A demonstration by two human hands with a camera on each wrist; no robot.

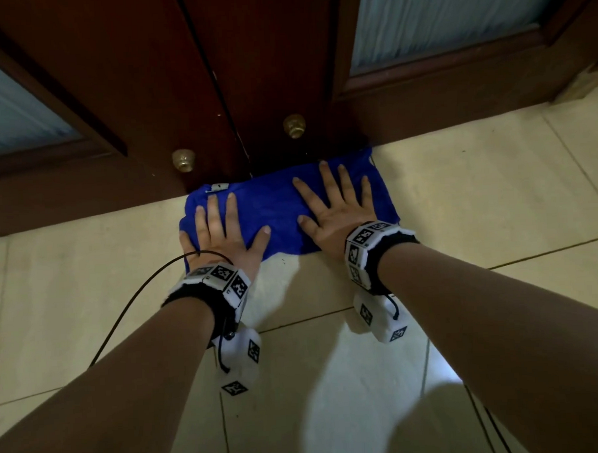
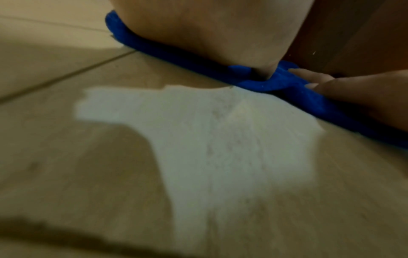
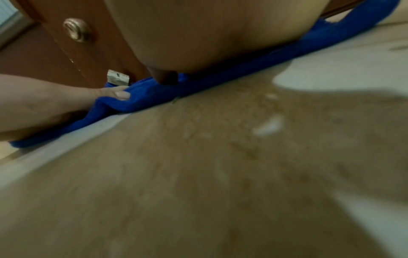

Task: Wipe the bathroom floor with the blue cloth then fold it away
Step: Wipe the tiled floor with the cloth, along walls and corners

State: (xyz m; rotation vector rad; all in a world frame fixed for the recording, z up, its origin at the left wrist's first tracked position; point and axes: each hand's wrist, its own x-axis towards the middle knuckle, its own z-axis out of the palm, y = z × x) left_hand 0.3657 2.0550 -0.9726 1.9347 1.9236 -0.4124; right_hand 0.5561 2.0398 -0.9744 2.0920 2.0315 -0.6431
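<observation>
1. The step in hand looks like the wiping: the bright blue terry cloth (image 1: 283,210) lies spread flat on the glossy beige tiled floor (image 1: 461,202), and it is neither gathered nor folded.

2. The cloth sits at about 12 o'clock from the person, its far edge touching or slipping just under the foot of the dark red-brown wooden double doors (image 1: 267,73). A small white label (image 1: 217,187) shows at its 11 o'clock corner.

3. The left hand (image 1: 222,229) lies palm down on the cloth's 8 o'clock part, fingers straight and spread. It is released, pressing rather than grasping.

4. The right hand (image 1: 334,207) lies the same way on the 3 o'clock half, fingers splayed toward the doors and nothing pinched. The wrist views agree: the heels of both palms bear on the cloth, and the blue edge shows squeezed flat against the tile.

5. Two round brass knobs (image 1: 294,125) stand low on the doors at 12 o'clock, just beyond the cloth's far edge.

6. With the cloth hard against the doors, my judgement is that the stroke can go no further forward. The next move calls for drawing both palms back toward 6 o'clock, or sweeping sideways, with even pressure so the cloth slides without bunching.

7. The near edge already ripples between the thumbs, so uneven pressure may ruck it up there.

8. The folding is not yet begun. It would need the hands to lift off and pinch the corners.
</observation>
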